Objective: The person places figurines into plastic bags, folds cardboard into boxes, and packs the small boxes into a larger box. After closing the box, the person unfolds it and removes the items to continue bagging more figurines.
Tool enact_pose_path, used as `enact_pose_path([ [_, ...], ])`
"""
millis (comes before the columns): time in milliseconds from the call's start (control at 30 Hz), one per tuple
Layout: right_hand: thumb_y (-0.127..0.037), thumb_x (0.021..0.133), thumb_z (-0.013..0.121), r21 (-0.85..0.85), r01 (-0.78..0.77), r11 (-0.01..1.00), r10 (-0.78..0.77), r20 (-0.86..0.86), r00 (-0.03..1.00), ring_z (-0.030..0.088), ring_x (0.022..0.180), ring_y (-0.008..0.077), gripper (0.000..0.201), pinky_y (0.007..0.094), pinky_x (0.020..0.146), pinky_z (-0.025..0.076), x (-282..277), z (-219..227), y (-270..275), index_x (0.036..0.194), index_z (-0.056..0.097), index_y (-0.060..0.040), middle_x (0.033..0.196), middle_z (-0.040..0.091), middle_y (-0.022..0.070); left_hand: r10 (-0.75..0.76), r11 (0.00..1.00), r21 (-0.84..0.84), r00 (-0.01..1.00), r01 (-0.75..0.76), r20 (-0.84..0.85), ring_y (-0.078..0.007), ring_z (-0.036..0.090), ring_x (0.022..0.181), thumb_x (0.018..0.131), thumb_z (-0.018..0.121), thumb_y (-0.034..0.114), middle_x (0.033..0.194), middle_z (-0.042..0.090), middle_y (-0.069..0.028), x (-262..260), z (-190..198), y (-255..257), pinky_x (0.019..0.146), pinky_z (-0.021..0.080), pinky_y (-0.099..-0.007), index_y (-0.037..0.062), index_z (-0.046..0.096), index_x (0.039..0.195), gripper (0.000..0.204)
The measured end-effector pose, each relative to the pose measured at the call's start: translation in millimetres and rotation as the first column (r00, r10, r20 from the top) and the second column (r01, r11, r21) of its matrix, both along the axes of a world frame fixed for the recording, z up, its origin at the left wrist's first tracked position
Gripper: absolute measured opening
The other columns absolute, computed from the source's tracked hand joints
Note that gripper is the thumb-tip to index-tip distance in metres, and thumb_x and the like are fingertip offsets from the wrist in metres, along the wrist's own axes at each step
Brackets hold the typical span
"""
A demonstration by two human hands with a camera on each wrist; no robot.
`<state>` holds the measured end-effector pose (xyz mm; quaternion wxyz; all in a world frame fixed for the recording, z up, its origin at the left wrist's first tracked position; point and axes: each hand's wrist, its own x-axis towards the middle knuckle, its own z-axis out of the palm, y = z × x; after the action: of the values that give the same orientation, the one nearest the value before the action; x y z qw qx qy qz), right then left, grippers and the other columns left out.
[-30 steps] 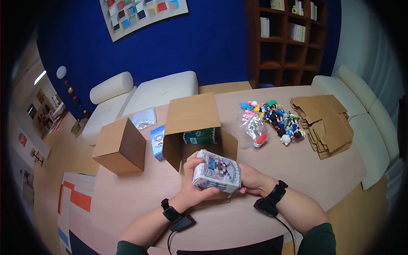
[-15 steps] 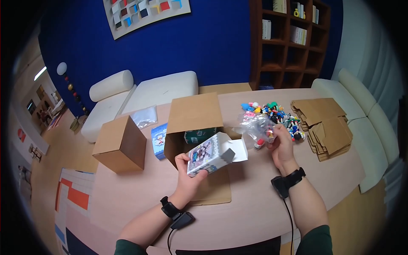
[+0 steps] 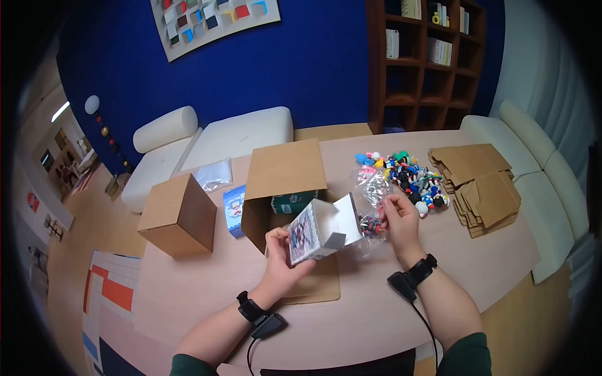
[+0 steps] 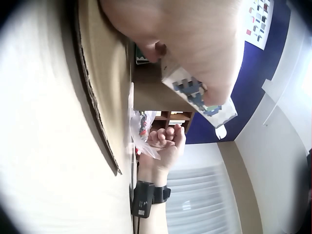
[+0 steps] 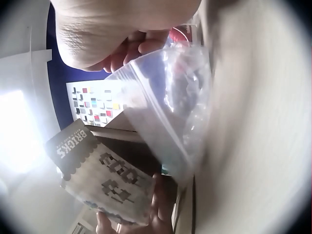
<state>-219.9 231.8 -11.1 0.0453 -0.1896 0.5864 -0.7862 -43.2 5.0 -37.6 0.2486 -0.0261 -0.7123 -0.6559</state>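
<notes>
My left hand [image 3: 279, 269] grips a small printed toy brick box [image 3: 303, 237], its white end flaps open and facing right. "BRICKS" can be read on its side in the right wrist view. My right hand [image 3: 403, 227] pinches a clear zip bag [image 5: 156, 97] by its edge, with small coloured pieces inside. That bag hangs just right of the box's open end. Behind the box stands an open cardboard carton [image 3: 285, 169] with a green printed box [image 3: 293, 202] inside.
Left of the carton are a blue printed box [image 3: 234, 212], a closed cardboard box [image 3: 177, 216] and a clear plastic sheet [image 3: 216, 174]. At the back right lie a pile of small toy figures [image 3: 414, 178], another clear bag [image 3: 375, 185] and flattened brown cardboard [image 3: 476, 188].
Both hands were at the brick box; the right hand then moved off right with the clear bag and has come lower, nearer the table. The box is now tilted, its open flaps showing.
</notes>
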Motion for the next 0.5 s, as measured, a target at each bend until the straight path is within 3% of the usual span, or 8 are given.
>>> enact_pose_path([
  [67,-0.015,0.101,0.062,0.015,-0.034,0.999,0.034,-0.034,0.999,0.051,0.053,0.0034,0.009,0.0181,0.047,0.039,4,-2,-1,0.098,0.062,-0.0059,0.072,0.06,-0.0011,-0.107,0.994,0.034,0.993,0.105,0.05,-0.0206,0.036,0.135,0.077,0.077,0.005,0.141,0.033,-0.0113,4,13,10,0.114,0.03,-0.0351,0.0143,0.025,0.128,0.074],
  [133,-0.014,0.103,0.059,0.054,-0.02,0.998,0.015,0.091,0.996,0.049,0.053,0.003,0.012,0.0176,0.047,0.04,6,-3,-4,0.095,0.063,-0.0054,0.069,0.057,-0.0019,-0.135,0.99,0.047,0.99,0.133,0.049,-0.023,0.035,0.137,0.074,0.08,0.008,0.144,0.03,-0.0128,5,18,15,0.115,0.028,-0.0377,0.0154,0.025,0.129,0.078],
  [200,-0.014,0.102,0.059,0.044,-0.013,0.999,0.009,0.094,0.996,0.049,0.052,0.0031,0.012,0.018,0.047,0.04,3,-3,-4,0.094,0.063,-0.0053,0.068,0.057,-0.0017,-0.186,0.982,-0.076,0.97,0.176,-0.156,-0.0255,0.035,0.136,0.073,0.083,0.012,0.142,0.032,-0.0132,6,26,18,0.115,0.029,-0.0409,0.0168,0.026,0.126,0.078],
  [267,-0.014,0.102,0.059,0.034,0.0,0.999,-0.003,0.101,0.995,0.049,0.052,0.0032,0.013,0.0185,0.046,0.04,-1,-7,-3,0.094,0.062,-0.0051,0.068,0.056,-0.0015,-0.084,0.975,-0.222,0.937,0.007,-0.34,-0.0295,0.041,0.134,0.067,0.088,0.013,0.14,0.036,-0.018,12,47,16,0.11,0.037,-0.0437,0.0155,0.031,0.118,0.076],
  [333,-0.015,0.101,0.062,-0.006,-0.03,1.0,0.031,0.108,0.994,0.051,0.051,0.0035,0.01,0.0187,0.047,0.04,-5,-14,-1,0.097,0.063,-0.0055,0.069,0.059,-0.0011,-0.028,0.911,-0.365,0.856,-0.191,-0.517,-0.0287,0.042,0.131,0.068,0.088,0.016,0.137,0.037,-0.0151,19,88,4,0.109,0.038,-0.0445,0.0159,0.032,0.115,0.073],
  [400,-0.015,0.102,0.06,-0.012,-0.042,0.999,0.043,0.138,0.989,0.05,0.05,0.0037,0.011,0.0186,0.046,0.04,-1,-7,-3,0.096,0.063,-0.0056,0.068,0.058,-0.0012,0.344,0.821,-0.226,0.771,-0.523,-0.536,-0.0223,0.047,0.121,0.075,0.085,0.017,0.13,0.041,-0.0099,34,101,-21,0.103,0.043,-0.0402,0.0146,0.034,0.115,0.065],
  [467,-0.015,0.103,0.057,-0.023,-0.052,0.998,0.055,0.166,0.985,0.049,0.049,0.0039,0.013,0.0184,0.046,0.041,1,-5,-2,0.094,0.062,-0.0057,0.068,0.057,-0.0014,0.578,0.796,0.123,0.684,-0.593,-0.444,-0.0156,0.05,0.112,0.083,0.083,0.018,0.124,0.043,-0.0061,26,119,-52,0.095,0.046,-0.0329,0.0129,0.035,0.119,0.06],
  [500,-0.015,0.102,0.058,-0.003,-0.062,0.998,0.062,0.168,0.984,0.049,0.049,0.0039,0.013,0.0185,0.046,0.041,0,-6,-2,0.095,0.062,-0.0058,0.068,0.057,-0.0014,0.576,0.797,0.119,0.684,-0.592,-0.449,-0.0156,0.05,0.112,0.083,0.083,0.018,0.124,0.043,-0.0061,25,117,-67,0.095,0.046,-0.0329,0.0129,0.035,0.119,0.06],
])
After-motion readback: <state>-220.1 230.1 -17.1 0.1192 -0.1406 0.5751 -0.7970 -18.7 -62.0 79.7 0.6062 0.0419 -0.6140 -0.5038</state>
